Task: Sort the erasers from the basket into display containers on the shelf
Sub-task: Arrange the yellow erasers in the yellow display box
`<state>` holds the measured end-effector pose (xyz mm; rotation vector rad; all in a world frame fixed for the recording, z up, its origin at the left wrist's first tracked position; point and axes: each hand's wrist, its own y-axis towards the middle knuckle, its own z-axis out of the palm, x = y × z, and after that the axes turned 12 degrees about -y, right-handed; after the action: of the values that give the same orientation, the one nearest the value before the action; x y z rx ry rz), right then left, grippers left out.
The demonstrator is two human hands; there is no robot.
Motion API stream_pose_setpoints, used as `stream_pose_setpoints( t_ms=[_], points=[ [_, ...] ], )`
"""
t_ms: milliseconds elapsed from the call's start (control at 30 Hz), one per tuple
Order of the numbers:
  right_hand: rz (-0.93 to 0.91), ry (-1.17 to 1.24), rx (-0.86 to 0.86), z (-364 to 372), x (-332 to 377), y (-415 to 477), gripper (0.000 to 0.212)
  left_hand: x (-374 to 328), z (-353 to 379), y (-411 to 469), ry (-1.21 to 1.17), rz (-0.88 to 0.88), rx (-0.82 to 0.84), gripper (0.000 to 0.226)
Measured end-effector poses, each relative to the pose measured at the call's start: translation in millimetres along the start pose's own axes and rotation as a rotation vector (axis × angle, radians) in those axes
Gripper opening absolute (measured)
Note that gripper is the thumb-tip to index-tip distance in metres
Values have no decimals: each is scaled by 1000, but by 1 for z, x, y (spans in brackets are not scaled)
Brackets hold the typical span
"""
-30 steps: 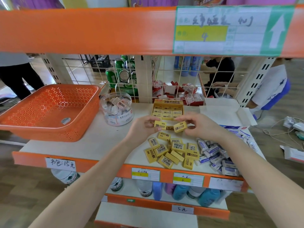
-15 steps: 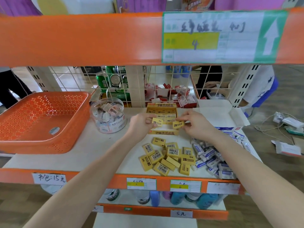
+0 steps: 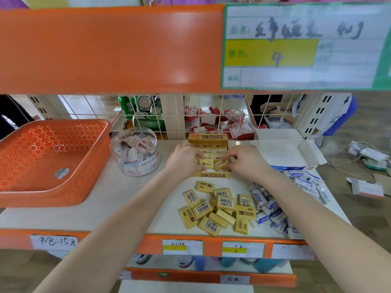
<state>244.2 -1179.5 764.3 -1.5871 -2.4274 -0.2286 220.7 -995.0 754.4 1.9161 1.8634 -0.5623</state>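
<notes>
- Presently, the left hand (image 3: 184,159) curls its fingers narrowly, pinching a yellow eraser (image 3: 206,163) marked "2B" over the yellow display box (image 3: 211,175).
- The right hand (image 3: 247,161) pinches a second yellow eraser (image 3: 221,164), tilted, just beside the first.
- The box front reads "2B".
- The overhead price tag (image 3: 275,53) shows "4".

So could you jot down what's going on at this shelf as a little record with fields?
Left hand: pinches a yellow eraser over the yellow display box
Right hand: pinches a second yellow eraser beside it
Loose piles: yellow erasers, blue-and-white erasers to their right
Orange basket: one small item inside
Clear tub: small items inside
</notes>
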Motion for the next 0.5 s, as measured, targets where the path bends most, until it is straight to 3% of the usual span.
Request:
stream_pose_setpoints(
  t_ms=[200, 500],
  points=[
    [8, -23, -37, 10, 0, 3, 8, 1, 0, 3, -67, 15, -28, 38],
    [8, -145, -17, 0, 1, 4, 11, 2, 3, 8, -51, 27, 50, 28]
  ],
)
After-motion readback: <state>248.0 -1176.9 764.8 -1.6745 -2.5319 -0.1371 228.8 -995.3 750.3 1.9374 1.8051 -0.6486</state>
